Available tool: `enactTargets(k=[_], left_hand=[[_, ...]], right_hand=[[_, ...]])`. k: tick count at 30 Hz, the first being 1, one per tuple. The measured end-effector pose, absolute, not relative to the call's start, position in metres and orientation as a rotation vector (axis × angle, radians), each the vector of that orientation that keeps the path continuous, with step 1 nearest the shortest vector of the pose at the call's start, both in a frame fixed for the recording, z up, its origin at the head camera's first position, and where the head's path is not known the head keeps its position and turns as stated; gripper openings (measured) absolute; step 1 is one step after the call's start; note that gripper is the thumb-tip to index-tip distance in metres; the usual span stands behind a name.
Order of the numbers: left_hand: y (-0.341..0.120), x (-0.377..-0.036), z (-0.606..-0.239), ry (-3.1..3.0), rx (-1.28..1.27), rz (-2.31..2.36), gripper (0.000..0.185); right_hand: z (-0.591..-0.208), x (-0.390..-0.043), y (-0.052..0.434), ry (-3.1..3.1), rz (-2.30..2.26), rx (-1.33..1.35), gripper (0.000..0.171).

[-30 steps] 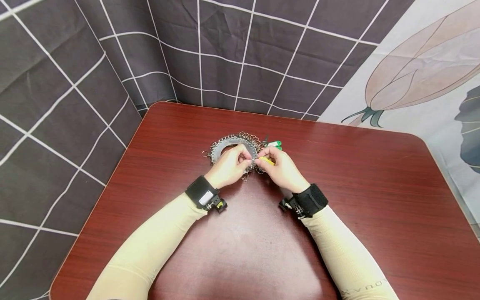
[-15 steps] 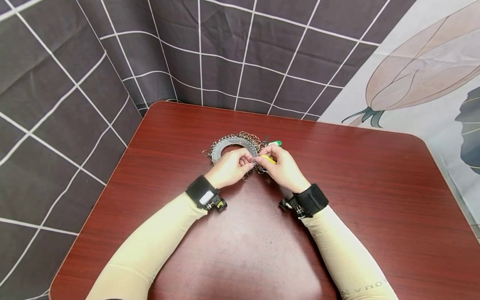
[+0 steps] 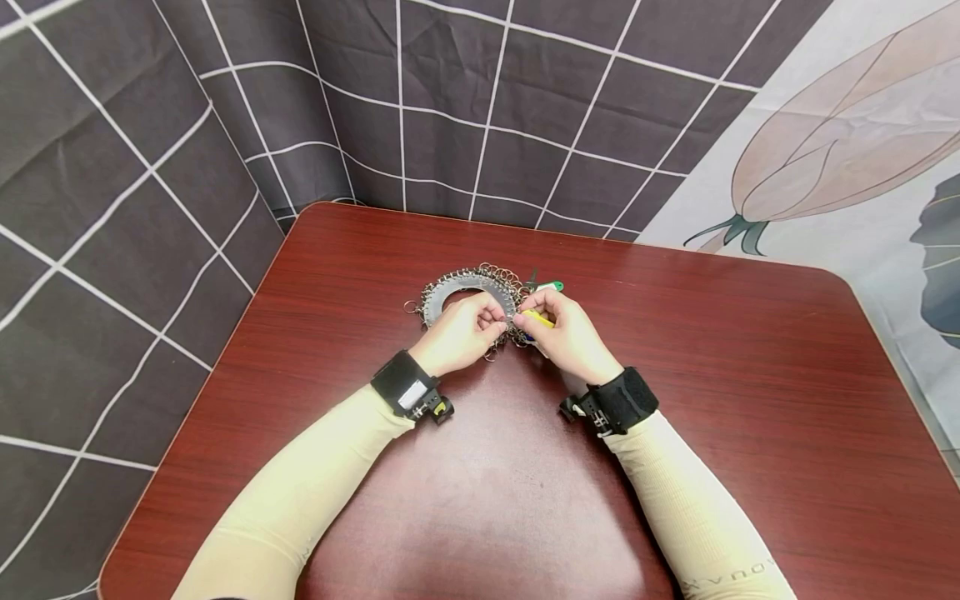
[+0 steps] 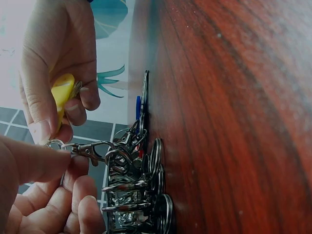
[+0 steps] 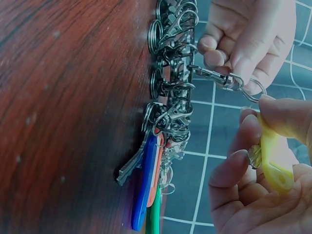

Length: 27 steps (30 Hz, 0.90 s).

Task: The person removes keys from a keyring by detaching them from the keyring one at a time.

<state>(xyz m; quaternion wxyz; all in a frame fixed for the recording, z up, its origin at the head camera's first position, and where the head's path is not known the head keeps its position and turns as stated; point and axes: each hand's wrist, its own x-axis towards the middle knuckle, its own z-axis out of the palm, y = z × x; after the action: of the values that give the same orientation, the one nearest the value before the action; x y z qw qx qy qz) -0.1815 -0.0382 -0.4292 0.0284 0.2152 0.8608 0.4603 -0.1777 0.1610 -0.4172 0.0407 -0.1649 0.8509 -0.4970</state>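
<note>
A grey metal disc [image 3: 450, 298] rimmed with many key rings and snap clasps lies on the red-brown table [image 3: 675, 375]. My left hand [image 3: 491, 321] pinches one snap clasp [image 5: 214, 75] that hangs from the disc. A small split ring [image 5: 253, 90] sits at the clasp's free end. My right hand [image 3: 525, 315] pinches a yellow key tag [image 5: 273, 156] with its own ring, right next to that split ring. Blue [image 5: 146, 180], orange and green [image 3: 551, 286] tags hang on neighbouring clasps. Both hands cover the near rim of the disc.
The table's back edge meets a dark checked curtain [image 3: 450, 125]. A pale flower-print cloth [image 3: 862, 167] hangs at the right. Both wrists carry black camera straps [image 3: 405, 385].
Almost nothing: my right hand's fingers have shifted slightly at the clasp. The left hand and the disc stay where they were.
</note>
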Motion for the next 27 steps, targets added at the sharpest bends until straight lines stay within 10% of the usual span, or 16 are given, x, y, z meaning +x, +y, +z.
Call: enactTargets(k=[27], left_hand=[[-0.0397,-0.1783,-0.4260,2.695,0.644,1.389,0.005]], right_hand=[[-0.4148,-0.1749,0.1577,2.649,-1.424,-0.550,0.013]])
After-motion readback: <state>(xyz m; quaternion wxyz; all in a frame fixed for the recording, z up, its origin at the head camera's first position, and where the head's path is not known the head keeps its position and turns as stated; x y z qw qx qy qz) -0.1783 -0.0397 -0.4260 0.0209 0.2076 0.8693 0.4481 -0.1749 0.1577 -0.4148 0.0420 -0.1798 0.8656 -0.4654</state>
